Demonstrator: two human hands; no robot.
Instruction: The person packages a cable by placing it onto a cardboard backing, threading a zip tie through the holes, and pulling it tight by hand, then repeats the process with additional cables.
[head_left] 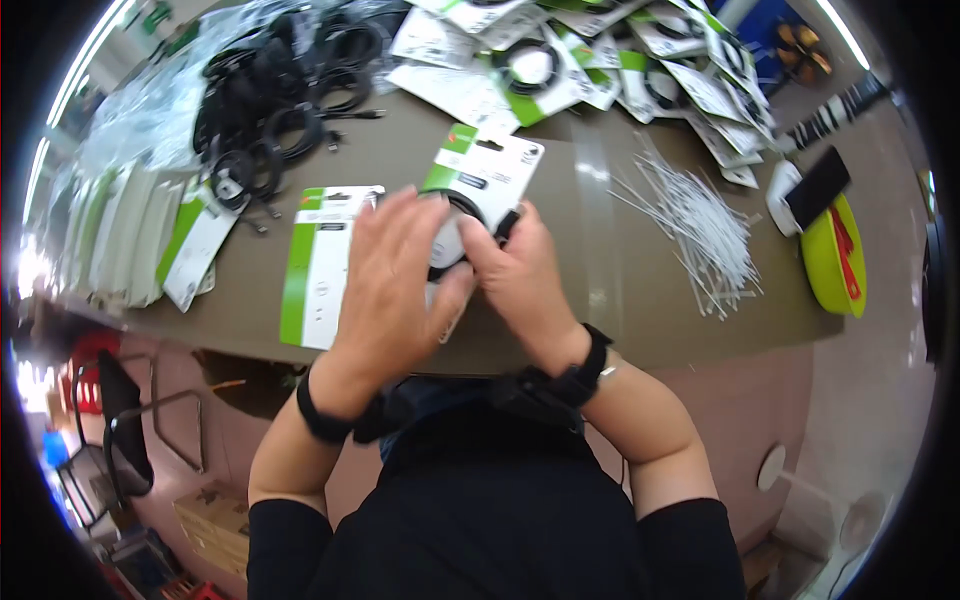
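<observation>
A coiled black cable [470, 203] lies against a white and green backing card [500, 160] in front of me. My right hand [520, 275] grips the card's right edge, thumb over the front by the coil, with a black cable end [508, 224] at its fingers. My left hand [395, 280] is spread over the coil's left side, its fingers stretched out and slightly blurred; it hides part of the coil and card. Beside it on the table lies another white and green card [322, 265], partly covered by that hand.
Loose black cables [260, 110] are heaped at the back left, beside a stack of cards [125, 235]. Carded cables [640, 65] pile up at the back right. White cable ties [700, 225] lie scattered to the right, near a yellow-green bowl [825, 265] at the table edge.
</observation>
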